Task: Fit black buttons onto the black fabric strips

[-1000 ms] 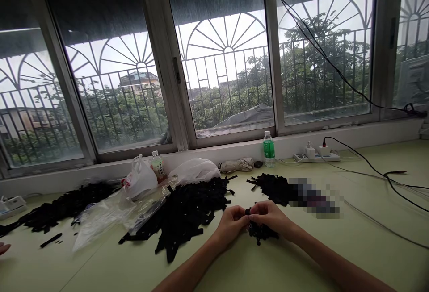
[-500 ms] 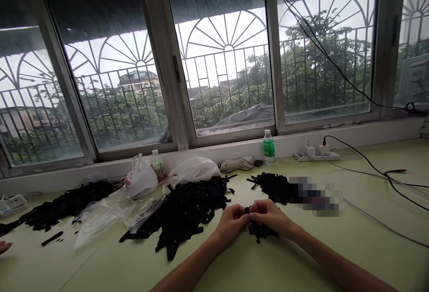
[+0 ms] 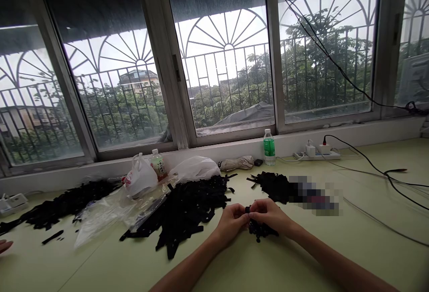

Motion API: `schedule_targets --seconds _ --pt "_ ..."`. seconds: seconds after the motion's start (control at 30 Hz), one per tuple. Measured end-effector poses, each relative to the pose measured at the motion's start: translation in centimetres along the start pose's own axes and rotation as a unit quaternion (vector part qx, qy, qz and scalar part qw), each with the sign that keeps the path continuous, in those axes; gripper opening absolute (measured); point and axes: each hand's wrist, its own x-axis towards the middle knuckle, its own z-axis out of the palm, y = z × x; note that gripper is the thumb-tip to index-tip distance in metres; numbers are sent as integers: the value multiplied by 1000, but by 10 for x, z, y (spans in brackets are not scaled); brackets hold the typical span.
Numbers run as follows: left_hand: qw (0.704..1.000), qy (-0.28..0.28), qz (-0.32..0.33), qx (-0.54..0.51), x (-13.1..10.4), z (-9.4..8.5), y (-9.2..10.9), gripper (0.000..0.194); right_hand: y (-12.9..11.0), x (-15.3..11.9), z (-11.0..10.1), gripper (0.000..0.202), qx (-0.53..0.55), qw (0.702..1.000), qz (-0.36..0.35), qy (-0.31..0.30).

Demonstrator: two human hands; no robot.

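Between my two hands is a small black fabric strip [image 3: 247, 209], pinched at the fingertips. My left hand [image 3: 233, 219] grips it from the left, with fingers curled and thumb pressed in. From the right, my right hand [image 3: 268, 214] closes on the same strip. Below the fingers lies a little heap of small round black pieces [image 3: 261, 230], partly covered by my right hand. A large pile of black fabric strips [image 3: 191, 207] spreads to the left of my left hand. Beyond my right hand lies a smaller pile of black strips [image 3: 273, 186].
Clear plastic sheeting [image 3: 103, 218] and a white plastic bag [image 3: 140, 178] lie left. Bottles [image 3: 269, 148] stand along the windowsill. A power strip [image 3: 317, 154] and cables [image 3: 365, 158] are at right. Another person's hand [image 3: 5, 246] shows at the left edge, near more black strips [image 3: 67, 205].
My hands keep almost the same pose on the strip. The other person's hand at the left edge has shifted very slightly.
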Motion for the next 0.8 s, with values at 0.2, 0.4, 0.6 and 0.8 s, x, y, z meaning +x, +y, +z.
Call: schedule_targets --seconds 0.2,0.4,0.6,0.8 --pt "1000 1 -1 6 -1 0 1 37 -1 0 -1 26 -19 1000 1 -1" --pt "1000 3 -10 8 -1 1 2 37 1 1 -1 24 -43 999 -2 8" --pt "1000 0 -16 -12 -1 2 4 38 4 1 -2 22 -51 999 -4 1" --pt "1000 -3 -18 -14 -1 2 5 39 5 2 -3 21 -64 998 -18 -3"
